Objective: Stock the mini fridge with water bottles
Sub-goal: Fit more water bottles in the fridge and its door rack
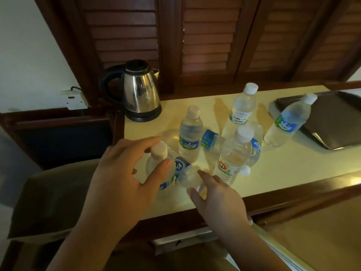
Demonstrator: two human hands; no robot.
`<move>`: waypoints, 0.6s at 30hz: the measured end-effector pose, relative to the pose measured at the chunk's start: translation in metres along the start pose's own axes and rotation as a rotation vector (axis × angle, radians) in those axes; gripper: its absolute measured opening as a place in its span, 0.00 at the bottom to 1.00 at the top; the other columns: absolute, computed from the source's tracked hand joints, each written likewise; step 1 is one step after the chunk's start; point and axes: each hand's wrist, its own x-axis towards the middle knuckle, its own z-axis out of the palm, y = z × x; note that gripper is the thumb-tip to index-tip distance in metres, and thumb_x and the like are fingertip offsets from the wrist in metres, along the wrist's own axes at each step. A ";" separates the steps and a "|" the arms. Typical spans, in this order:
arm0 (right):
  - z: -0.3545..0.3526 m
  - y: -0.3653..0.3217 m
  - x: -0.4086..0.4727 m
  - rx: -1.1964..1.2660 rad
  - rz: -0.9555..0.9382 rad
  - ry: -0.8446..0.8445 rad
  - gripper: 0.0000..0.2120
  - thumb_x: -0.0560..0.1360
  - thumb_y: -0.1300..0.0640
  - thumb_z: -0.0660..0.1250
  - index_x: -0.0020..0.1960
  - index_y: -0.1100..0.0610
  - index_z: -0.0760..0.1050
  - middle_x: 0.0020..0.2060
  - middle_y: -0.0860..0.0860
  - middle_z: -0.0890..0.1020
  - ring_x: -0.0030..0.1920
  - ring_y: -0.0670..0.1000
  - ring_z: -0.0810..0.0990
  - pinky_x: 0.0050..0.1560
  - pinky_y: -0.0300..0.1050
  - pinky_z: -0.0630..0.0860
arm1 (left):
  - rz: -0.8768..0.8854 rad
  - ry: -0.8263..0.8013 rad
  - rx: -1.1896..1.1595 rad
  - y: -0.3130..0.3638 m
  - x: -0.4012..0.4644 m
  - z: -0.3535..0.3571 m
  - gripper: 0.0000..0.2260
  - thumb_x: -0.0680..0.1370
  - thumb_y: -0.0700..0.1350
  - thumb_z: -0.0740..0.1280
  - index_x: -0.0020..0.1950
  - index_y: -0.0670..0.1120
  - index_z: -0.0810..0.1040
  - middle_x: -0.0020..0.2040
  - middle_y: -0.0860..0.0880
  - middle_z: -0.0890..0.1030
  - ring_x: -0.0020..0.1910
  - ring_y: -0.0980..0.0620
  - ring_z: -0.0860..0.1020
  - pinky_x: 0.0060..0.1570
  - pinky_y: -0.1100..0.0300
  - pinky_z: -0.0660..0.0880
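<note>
On my far left a wall socket [75,101] sits beside the dark wood frame, and just right of it a steel kettle [139,90] stands at the back corner of the pale counter [283,169]. My left hand [125,173] reaches in from below with fingers spread wide around the nearest bottle [159,163], an upright one with a pale cap; I cannot tell whether the fingers actually touch it. Just right of that, a bottle lying on its side [187,174] has my right hand [218,198] at its near end, thumb and fingers apart and cupped toward it, not clamped.

Behind these stands a blue-labelled bottle [191,133], with another toppled bottle [211,140] just beside it. Further right, a taller bottle with an orange label [232,155] stands in front of a second fallen one, whose white cap [245,170] pokes out by its base. A bottle [241,110] stands behind them near the shuttered doors [207,36]. Furthest right, one more bottle [289,121] stands at the edge of a metal tray [336,122]. The counter's wooden lip runs below; the fridge itself I cannot make out for certain.
</note>
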 end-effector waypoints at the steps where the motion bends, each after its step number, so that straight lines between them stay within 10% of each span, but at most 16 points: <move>1: 0.005 -0.001 0.002 0.017 0.023 -0.020 0.29 0.80 0.38 0.64 0.78 0.46 0.66 0.64 0.48 0.80 0.56 0.55 0.83 0.49 0.51 0.80 | -0.010 -0.008 0.003 0.000 0.003 0.001 0.26 0.79 0.65 0.66 0.74 0.56 0.75 0.59 0.59 0.76 0.54 0.56 0.77 0.45 0.62 0.77; 18: -0.023 0.020 -0.069 0.277 -0.241 0.290 0.21 0.82 0.49 0.68 0.68 0.61 0.77 0.47 0.50 0.80 0.37 0.50 0.81 0.31 0.36 0.76 | -0.018 0.245 0.002 0.048 -0.068 -0.014 0.16 0.81 0.55 0.68 0.64 0.48 0.82 0.52 0.58 0.79 0.46 0.60 0.80 0.42 0.72 0.75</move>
